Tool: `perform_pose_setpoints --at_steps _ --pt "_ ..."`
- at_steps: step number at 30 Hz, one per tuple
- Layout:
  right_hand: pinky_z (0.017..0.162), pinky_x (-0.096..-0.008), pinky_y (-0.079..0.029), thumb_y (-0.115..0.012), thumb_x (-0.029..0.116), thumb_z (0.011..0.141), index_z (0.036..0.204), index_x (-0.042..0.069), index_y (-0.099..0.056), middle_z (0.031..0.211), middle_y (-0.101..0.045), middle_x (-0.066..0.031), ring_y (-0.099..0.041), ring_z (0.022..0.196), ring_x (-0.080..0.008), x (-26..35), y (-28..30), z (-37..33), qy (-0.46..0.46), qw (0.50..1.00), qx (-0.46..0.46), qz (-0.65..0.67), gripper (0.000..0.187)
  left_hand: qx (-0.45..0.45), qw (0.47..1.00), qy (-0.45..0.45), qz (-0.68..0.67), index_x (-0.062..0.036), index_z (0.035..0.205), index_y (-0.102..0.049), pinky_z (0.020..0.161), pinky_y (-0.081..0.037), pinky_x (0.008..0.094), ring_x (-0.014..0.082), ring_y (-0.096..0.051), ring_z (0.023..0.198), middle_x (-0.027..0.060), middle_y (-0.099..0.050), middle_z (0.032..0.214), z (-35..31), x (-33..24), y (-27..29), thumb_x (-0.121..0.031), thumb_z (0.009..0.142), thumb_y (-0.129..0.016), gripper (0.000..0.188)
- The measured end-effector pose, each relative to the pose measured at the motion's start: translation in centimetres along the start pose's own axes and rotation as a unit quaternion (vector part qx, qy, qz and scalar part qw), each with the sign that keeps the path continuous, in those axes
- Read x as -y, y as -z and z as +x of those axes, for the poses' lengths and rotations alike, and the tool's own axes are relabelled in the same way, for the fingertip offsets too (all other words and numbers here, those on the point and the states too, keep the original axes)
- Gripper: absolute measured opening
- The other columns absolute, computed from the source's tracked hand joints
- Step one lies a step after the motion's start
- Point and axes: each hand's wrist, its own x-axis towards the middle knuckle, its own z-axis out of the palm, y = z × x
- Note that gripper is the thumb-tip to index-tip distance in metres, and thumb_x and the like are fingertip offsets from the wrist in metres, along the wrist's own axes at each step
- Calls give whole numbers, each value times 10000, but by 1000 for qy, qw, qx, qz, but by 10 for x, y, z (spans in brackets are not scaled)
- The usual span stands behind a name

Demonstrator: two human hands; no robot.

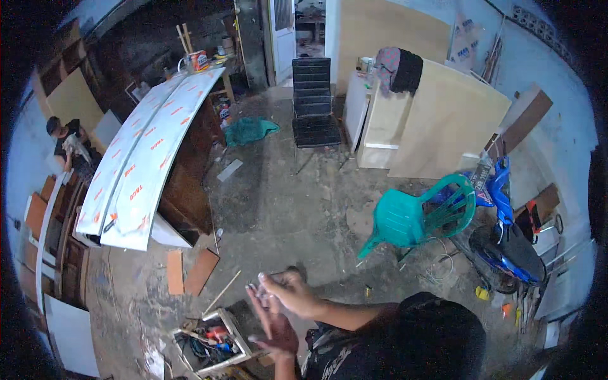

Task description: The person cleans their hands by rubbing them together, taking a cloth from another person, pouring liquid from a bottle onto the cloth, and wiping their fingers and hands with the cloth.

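Observation:
My left hand (278, 332) is raised in front of me, its fingers stretched out and the palm turned toward the other hand. My right hand (294, 294) reaches across from the right and lies against the left hand's fingers, its thumb pointing left. Some fingers of the right hand are hidden where the two meet. I make out no object between them. Pale smudges show on the fingertips. Below and left of the hands, on the floor, stands a wooden tool box (239, 334) holding red, blue and dark tools and cables.
Two brown board pieces (201, 271) and a thin stick (223, 292) lie past the box. Film-covered white panels (136, 158) rest on a brown cabinet at left, another person (69, 142) beyond. A green plastic chair (399, 218), blue motorbike (506, 247) and black chair (311, 101) stand around.

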Motion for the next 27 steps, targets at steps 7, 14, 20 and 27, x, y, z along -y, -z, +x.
perform_pose_setpoints --at_steps 7,14,20,27 --pt "765 -247 -447 -479 254 994 819 -36 -606 772 -629 -47 -557 749 -108 3 -36 144 140 974 148 104 362 45 981 -84 -172 -14 1487 -58 1154 -72 422 292 -240 1390 180 -224 1517 153 -28 42 -862 728 -318 1167" --pt "689 -263 -485 -524 247 972 741 -13 -633 763 -662 -74 -606 723 -97 55 -41 253 -106 990 39 79 365 -45 966 71 243 0 1485 -70 1140 -82 392 263 -214 1391 154 -184 1522 260 -58 11 -884 711 -293 1196" --pt "754 -256 -474 -487 235 991 962 -34 -629 868 -656 -55 -591 807 -101 46 -56 292 38 988 64 134 306 98 989 -51 -94 0 1485 -74 1139 -80 424 272 -215 1386 131 -162 1531 312 -58 44 -931 660 -226 1252" --pt "800 -269 -479 -570 239 950 1026 -25 -648 903 -667 -58 -605 872 -114 38 -68 301 46 995 -89 27 286 252 965 -37 -59 17 1478 -69 1147 -45 437 285 -107 1428 146 -21 1563 338 -66 62 -907 693 -61 1212"
